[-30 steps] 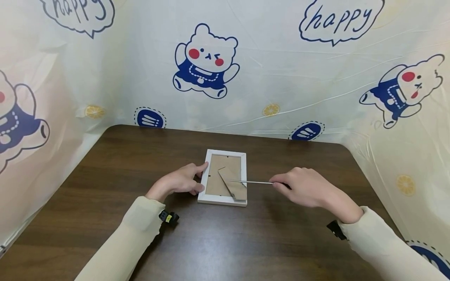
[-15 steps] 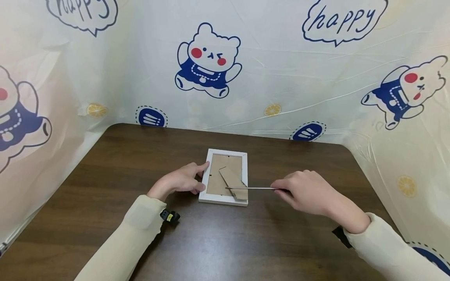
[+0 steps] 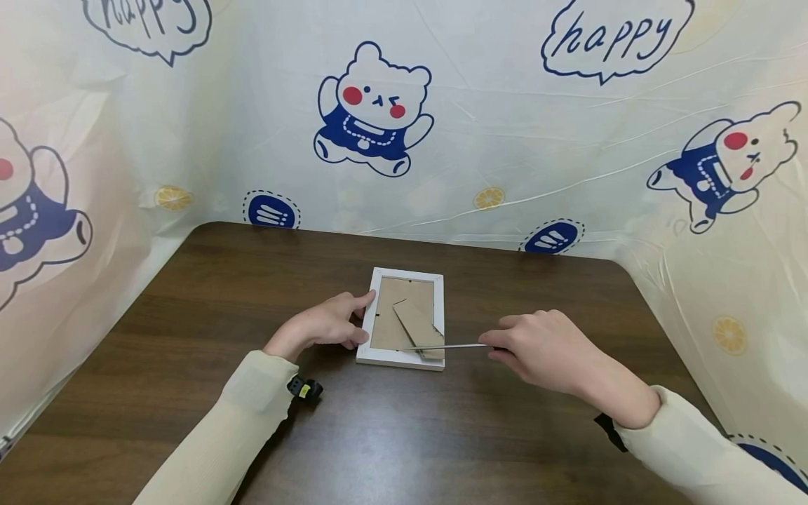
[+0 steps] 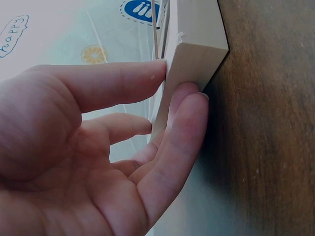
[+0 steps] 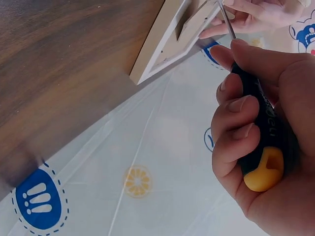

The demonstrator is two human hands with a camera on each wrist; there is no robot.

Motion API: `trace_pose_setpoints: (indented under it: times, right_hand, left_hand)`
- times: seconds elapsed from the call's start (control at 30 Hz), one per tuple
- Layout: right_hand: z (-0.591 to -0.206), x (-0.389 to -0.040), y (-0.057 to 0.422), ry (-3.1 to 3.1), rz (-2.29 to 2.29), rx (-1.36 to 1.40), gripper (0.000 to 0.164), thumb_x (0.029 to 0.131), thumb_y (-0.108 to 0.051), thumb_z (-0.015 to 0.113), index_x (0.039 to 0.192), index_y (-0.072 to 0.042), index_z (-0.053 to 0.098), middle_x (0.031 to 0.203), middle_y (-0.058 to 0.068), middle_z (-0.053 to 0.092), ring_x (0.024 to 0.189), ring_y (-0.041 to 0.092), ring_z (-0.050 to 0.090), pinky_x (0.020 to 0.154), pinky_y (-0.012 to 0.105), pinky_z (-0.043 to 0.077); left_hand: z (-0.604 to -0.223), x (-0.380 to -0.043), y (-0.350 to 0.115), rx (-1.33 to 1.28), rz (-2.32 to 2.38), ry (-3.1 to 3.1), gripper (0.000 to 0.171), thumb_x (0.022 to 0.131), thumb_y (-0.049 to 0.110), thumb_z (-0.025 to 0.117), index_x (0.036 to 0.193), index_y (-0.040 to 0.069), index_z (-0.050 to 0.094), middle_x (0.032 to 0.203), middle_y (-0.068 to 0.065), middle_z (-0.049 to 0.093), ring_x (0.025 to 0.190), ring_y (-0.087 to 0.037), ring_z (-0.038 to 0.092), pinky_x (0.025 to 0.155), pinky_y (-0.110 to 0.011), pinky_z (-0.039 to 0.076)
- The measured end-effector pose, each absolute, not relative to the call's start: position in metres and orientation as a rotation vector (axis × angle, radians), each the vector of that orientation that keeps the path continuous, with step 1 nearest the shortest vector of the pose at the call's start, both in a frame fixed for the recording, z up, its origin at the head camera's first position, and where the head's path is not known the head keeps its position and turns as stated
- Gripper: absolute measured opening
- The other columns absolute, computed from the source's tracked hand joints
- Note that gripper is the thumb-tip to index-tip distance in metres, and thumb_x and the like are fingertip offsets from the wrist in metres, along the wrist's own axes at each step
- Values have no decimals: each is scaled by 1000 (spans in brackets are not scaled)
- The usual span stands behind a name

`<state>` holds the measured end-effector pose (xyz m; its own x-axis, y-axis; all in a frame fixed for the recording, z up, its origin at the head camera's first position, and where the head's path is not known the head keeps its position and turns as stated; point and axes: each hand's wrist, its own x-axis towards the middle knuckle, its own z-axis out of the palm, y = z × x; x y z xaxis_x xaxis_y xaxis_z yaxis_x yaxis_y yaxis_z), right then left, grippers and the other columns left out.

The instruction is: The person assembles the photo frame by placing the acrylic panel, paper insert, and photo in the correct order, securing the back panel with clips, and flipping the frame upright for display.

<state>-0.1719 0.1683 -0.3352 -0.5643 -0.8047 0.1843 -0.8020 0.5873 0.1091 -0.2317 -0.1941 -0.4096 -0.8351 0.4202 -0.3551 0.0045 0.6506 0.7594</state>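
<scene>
White-painted by the look of it, the rectangular picture frame (image 3: 385,356) is lying back side up on the dark brown wood-grain table (image 3: 353,421), just below the centre of the head view, with its flat tan backing board (image 3: 386,308) showing inside the rim.

What is changing is the slim metal-shafted screwdriver (image 3: 457,346): over the last second we are sliding its shaft lower in the picture, so it is now crossing the bottom part of the tan slanted stand (image 3: 416,326). Its tip is ending beside a small dark mark (image 3: 398,350) at the backing's lower edge; whether it is touching there, we cannot tell.

Our right hand (image 3: 543,351), right of centre, is gripping the screwdriver, fingers wrapping round a dark handle whose yellow end is showing in the right wrist view. Our left hand (image 3: 328,322) is holding the frame's left side between thumb and curled fingers, and the frame is keeping its place.

For the work, we are judging this as a shift of attention to the frame's lower edge, with the stand apparently remaining attached and the backing sitting in.
</scene>
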Motion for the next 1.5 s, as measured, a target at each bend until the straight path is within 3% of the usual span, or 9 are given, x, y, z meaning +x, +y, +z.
trace_pose_setpoints:
  times: [0.67, 1.03, 1.2, 1.3, 1.5]
  right_hand:
    - [-340, -173, 160, -2570, -83, 1341, 14, 89, -22, 87, 100, -23, 80, 78, -8, 63, 56, 10, 60, 43, 23, 39]
    - [-343, -166, 156, -2454, -169, 1293, 17, 86, -19, 88, 93, -24, 75, 67, -5, 52, 42, 13, 41, 37, 26, 27]
    - [-349, -159, 154, -2435, -212, 1243, 17, 88, -16, 84, 88, -25, 69, 63, -4, 46, 40, 15, 36, 35, 27, 25]
    - [-351, -155, 153, -2454, -229, 1223, 21, 86, -6, 77, 85, -23, 66, 61, -4, 43, 40, 15, 33, 36, 27, 22]
    - [-347, -150, 146, -2469, -253, 1220, 23, 86, -1, 70, 79, -21, 61, 58, -4, 42, 41, 15, 35, 37, 28, 21]
  left_hand:
    - [-409, -231, -197, 383, 1060, 2349, 96, 94, 8, 77, 169, 2, 16, 140, -29, 41, 77, -24, 72, 79, -33, 62]
    - [-410, -231, -196, 392, 1017, 2395, 97, 94, 10, 80, 169, 3, 18, 141, -29, 43, 72, -22, 71, 80, -31, 57]
    - [-410, -231, -194, 370, 1018, 2387, 97, 95, 8, 79, 169, 5, 17, 143, -29, 41, 74, -22, 71, 79, -31, 58]
    - [-409, -230, -193, 364, 1009, 2391, 97, 95, 7, 79, 169, 5, 17, 145, -30, 40, 75, -22, 71, 79, -31, 58]
    - [-409, -230, -192, 361, 1000, 2409, 97, 94, 7, 80, 169, 6, 18, 146, -31, 40, 74, -21, 69, 75, -31, 59]
